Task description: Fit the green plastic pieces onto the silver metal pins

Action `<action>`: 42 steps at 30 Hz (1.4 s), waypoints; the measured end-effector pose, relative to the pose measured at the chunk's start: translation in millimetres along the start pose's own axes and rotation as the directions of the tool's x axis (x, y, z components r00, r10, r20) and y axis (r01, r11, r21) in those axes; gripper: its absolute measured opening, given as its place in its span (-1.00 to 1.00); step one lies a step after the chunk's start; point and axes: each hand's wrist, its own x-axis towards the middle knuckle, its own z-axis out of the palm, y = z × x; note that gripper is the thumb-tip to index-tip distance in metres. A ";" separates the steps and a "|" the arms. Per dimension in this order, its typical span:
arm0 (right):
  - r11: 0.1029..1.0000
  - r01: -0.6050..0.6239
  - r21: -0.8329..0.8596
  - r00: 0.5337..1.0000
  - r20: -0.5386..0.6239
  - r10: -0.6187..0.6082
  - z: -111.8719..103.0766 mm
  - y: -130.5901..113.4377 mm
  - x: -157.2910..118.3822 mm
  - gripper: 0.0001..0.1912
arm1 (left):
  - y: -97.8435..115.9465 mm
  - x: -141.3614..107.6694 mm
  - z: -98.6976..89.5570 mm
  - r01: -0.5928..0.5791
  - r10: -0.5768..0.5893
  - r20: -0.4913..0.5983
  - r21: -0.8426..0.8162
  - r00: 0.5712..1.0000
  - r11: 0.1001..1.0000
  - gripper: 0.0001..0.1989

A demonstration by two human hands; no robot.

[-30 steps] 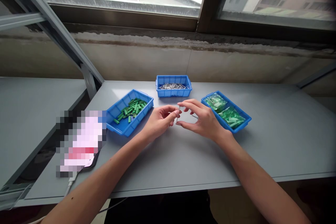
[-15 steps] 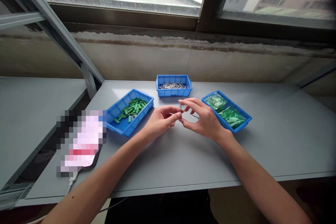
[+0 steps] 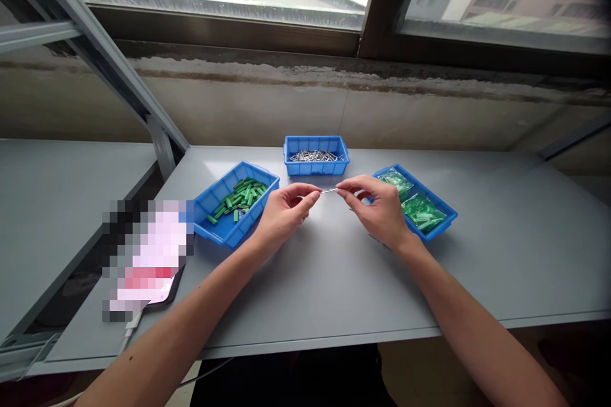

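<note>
Metal pin (image 3: pixel 328 191): one, level, pinched narrowly at both ends by left hand (image 3: pixel 285 219) and right hand (image 3: pixel 379 213). Left tray (image 3: pixel 229 235), 10 o'clock: green sticks (image 3: pixel 238 199). Middle tray (image 3: pixel 315 168), 12 o'clock: more pins (image 3: pixel 315 156). Right tray (image 3: pixel 442 227), 2 o'clock: green packets (image 3: pixel 420 212) (all three trays stocked).

No legible text, labels or numbers anywhere.

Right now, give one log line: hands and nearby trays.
left hand: pinching thin metal pin | right hand: same pin | nearby: blue tray of green pieces, blue tray of green packets
</note>
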 end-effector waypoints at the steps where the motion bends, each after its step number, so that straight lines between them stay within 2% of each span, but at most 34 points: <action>1: 1.000 -0.022 0.012 1.000 -0.014 0.022 0.3 0.4 0.1 -0.87 | 0.1 0.5 -0.5 -0.001 0.001 -0.012 0.009 1.000 1.000 -0.72; 7: 0.991 -0.113 0.075 0.991 -0.056 0.118 1.4 3.6 1.3 -0.81 | -1.2 3.6 -2.2 -0.017 0.019 -0.049 0.049 0.999 0.999 -0.73; 15: 0.990 -0.118 0.081 0.992 -0.026 0.121 2.7 3.5 0.8 -0.81 | -0.3 2.4 -0.4 -0.038 0.042 -0.052 0.073 0.998 0.997 -0.73; 21: 0.986 -0.148 0.077 0.982 -0.103 0.155 1.2 6.3 1.5 -0.78 | -1.1 2.7 -1.1 -0.048 0.057 -0.114 0.075 0.992 0.996 -0.74; 29: 0.995 -0.073 0.061 0.997 -0.002 0.073 2.9 2.4 0.5 -0.85 | -4.8 4.5 -2.9 -0.082 0.091 -0.139 0.070 0.986 0.994 -0.74; 35: 0.998 -0.042 0.037 0.999 -0.009 0.043 3.3 4.4 0.2 -0.87 | -5.2 4.2 -2.8 -0.097 0.109 -0.140 0.093 0.984 0.991 -0.76; 42: 0.999 -0.044 0.016 0.999 -0.015 0.044 3.1 4.7 0.3 -0.86 | -1.4 -2.8 3.7 -0.233 0.270 -0.134 0.241 0.954 0.942 -0.83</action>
